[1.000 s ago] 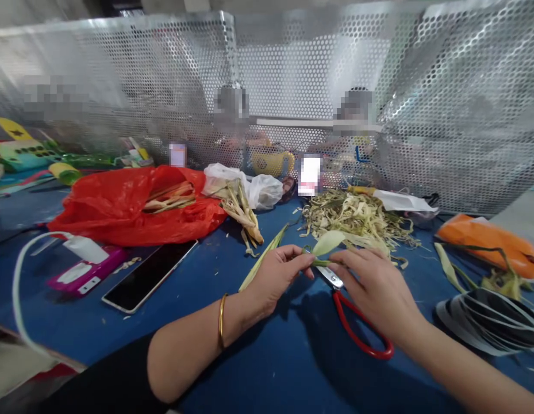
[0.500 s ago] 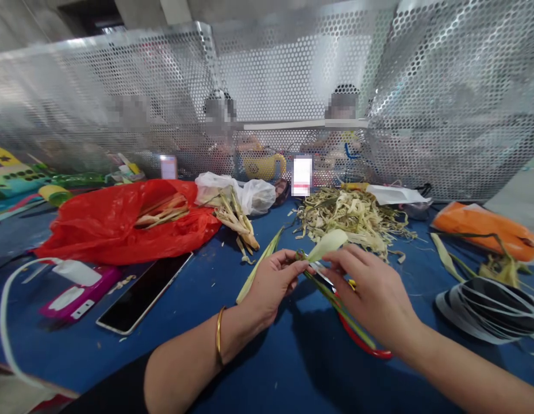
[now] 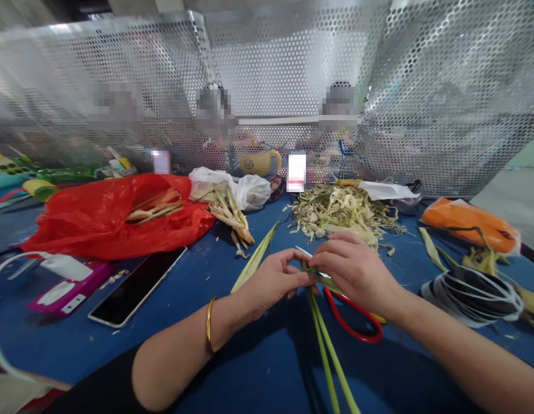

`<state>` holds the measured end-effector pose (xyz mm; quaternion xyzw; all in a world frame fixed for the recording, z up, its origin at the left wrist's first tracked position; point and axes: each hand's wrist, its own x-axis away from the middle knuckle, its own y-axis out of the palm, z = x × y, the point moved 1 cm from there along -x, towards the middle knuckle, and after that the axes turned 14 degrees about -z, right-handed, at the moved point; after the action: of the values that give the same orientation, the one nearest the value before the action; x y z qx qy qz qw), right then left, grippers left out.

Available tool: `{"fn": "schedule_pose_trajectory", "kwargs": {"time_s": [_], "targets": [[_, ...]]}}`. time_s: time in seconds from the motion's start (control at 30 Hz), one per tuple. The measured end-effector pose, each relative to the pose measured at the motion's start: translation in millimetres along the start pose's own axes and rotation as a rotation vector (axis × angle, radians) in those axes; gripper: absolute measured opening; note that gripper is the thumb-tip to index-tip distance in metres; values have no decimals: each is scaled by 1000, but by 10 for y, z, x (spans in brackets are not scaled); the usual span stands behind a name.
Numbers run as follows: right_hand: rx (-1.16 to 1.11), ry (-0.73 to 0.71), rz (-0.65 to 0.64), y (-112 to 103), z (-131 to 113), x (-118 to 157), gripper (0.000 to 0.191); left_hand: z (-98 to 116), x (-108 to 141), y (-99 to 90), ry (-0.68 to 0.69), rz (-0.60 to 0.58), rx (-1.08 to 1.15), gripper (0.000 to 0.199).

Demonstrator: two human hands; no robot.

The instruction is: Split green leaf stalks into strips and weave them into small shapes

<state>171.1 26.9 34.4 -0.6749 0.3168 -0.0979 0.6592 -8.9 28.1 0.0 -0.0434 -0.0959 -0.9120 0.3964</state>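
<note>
My left hand (image 3: 280,278), a gold bangle on its wrist, pinches long green plant strips (image 3: 328,351) that hang down toward the table's front edge. Close against it, my right hand (image 3: 357,275) has its fingers closed on the same strips, near a small knot-like part between the hands. Red-handled scissors (image 3: 356,333) lie under my right hand, their blade tips showing between both hands. Left of my left hand lies a pale green husk leaf (image 3: 256,256). Behind my right hand is a heap of shredded husk (image 3: 342,210).
At left are a red plastic bag (image 3: 89,221), a black phone (image 3: 135,287) and a purple power bank (image 3: 70,290) with a white cable. An orange packet (image 3: 469,221) and a wire coil (image 3: 473,296) sit right. People are behind a perforated metal screen (image 3: 267,69).
The pale leaf that stood up between my hands is now lowered. The green strips have swung from lower right to point nearly straight down. More of the red scissor handle shows.
</note>
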Motion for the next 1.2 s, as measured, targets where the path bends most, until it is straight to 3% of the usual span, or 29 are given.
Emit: {"fn": "schedule_pose_trajectory", "kwargs": {"time_s": [0.1,0.23,0.4,0.5,0.6,0.73,0.87,1.07,1.2], "targets": [[-34,144,32,59,-37,3,19,-23,0,25,30,83,-71,35],[-72,254,70,124,-90,12,14,-44,-2,57,58,77,-126,25],[161,54,146,-7,-40,39,22,-44,-42,-54,22,117,146,29],[250,-120,59,-73,-23,39,22,-33,-66,-145,39,168,327,29],[194,-181,-15,-41,-40,24,22,-21,-73,-181,72,209,383,30],[50,-214,49,43,-45,26,22,-32,-75,-167,80,177,345,32],[-210,-89,111,45,-21,35,21,-56,-79,-163,99,172,299,30],[-726,251,238,50,-86,13,18,-16,-47,-99,96,181,157,25],[-827,420,182,64,-106,-7,32,-7,-51,-58,90,245,140,27]]}}
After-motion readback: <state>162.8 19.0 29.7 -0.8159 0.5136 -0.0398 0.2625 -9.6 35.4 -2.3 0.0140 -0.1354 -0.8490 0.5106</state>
